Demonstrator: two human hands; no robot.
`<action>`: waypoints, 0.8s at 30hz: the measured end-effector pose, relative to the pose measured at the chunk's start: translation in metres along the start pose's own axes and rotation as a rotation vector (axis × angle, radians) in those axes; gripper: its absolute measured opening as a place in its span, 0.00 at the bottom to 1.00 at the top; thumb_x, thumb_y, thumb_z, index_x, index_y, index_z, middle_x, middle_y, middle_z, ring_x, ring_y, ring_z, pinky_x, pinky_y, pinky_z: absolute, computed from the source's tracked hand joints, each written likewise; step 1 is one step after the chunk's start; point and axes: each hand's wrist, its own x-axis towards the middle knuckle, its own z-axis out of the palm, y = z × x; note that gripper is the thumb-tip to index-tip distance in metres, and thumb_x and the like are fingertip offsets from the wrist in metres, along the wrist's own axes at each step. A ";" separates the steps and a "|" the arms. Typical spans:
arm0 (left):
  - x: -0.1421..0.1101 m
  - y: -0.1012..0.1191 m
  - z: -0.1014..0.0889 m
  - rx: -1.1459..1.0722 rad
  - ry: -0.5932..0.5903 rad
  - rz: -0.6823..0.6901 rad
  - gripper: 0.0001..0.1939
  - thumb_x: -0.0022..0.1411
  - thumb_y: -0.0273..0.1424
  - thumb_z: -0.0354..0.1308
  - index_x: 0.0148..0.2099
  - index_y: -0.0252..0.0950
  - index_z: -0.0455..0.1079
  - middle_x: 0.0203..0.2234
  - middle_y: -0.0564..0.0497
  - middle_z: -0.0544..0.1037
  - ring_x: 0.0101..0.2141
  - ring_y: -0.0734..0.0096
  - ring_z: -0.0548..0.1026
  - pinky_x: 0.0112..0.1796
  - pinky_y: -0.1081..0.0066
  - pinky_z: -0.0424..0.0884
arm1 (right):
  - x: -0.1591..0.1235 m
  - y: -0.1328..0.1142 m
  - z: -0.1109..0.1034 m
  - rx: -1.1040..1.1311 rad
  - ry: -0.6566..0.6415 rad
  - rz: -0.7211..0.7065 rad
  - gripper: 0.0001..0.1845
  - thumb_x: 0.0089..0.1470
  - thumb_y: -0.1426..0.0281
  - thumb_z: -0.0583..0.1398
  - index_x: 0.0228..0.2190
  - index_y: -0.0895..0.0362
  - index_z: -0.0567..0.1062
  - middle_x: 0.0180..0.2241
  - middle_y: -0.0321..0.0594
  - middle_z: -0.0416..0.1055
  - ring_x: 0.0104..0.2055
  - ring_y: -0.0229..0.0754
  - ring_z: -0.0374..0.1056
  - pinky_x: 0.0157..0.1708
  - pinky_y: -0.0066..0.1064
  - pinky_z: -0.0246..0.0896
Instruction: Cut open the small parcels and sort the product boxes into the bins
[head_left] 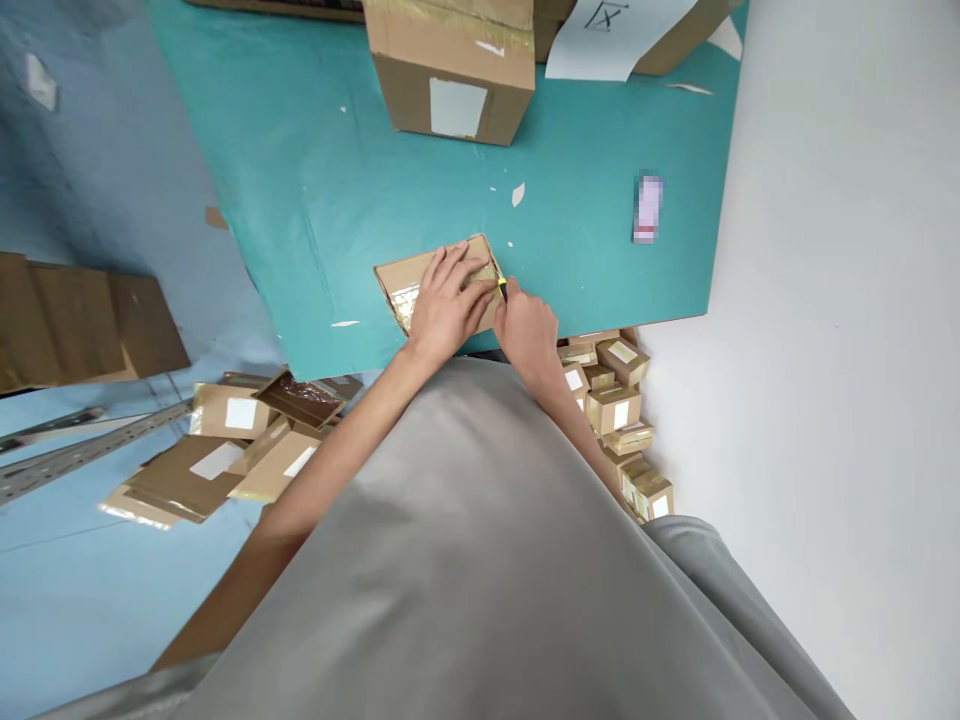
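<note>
The small flat carton (409, 272) lies on the turquoise tabletop (600, 270), at the near edge, directly in front of the person's torso. Clear tape (405, 300) covers part of its upper face. Its contents are not visible.

Left hand (450, 305): palm down on the carton's upper face, fingers extended and slightly spread, pressing on the surface without closing around it. Right hand (527, 325): fingers curled closed around a yellow-and-black cutter (502, 289), positioned at the carton's right edge, close to the left fingertips. The blade cannot be made out.

A larger taped carton (409, 90) with a white label (457, 107) stands at the far side of the tabletop; its contents are hidden. To its right, a white sheet (619, 45) bearing a crossed-square mark hangs over another carton (664, 55). Paper scraps (518, 194) lie between the large carton and the small one.

Below tabletop level, labelled parcels (187, 478) are piled at left, and small labelled cartons (613, 410) are stacked at right, beside the white wall (840, 330).
</note>
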 end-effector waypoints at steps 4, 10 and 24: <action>0.000 -0.004 0.003 0.006 0.005 0.009 0.21 0.79 0.55 0.53 0.59 0.53 0.80 0.67 0.47 0.79 0.78 0.46 0.63 0.79 0.33 0.50 | -0.014 -0.007 -0.011 -0.057 -0.038 0.037 0.27 0.78 0.72 0.46 0.70 0.64 0.71 0.53 0.62 0.84 0.57 0.61 0.82 0.55 0.46 0.75; -0.001 -0.004 0.004 -0.019 -0.014 0.016 0.23 0.77 0.57 0.57 0.61 0.51 0.79 0.70 0.44 0.77 0.79 0.43 0.61 0.79 0.32 0.48 | -0.009 -0.008 -0.006 -0.089 -0.052 0.070 0.24 0.77 0.73 0.48 0.62 0.61 0.77 0.54 0.64 0.83 0.58 0.62 0.81 0.55 0.47 0.75; -0.053 -0.020 -0.039 0.136 0.070 -0.060 0.30 0.78 0.57 0.53 0.71 0.50 0.74 0.71 0.42 0.77 0.79 0.44 0.62 0.76 0.35 0.58 | -0.018 0.073 0.012 0.248 0.062 -0.036 0.23 0.79 0.59 0.50 0.60 0.54 0.79 0.50 0.51 0.87 0.49 0.58 0.84 0.53 0.45 0.76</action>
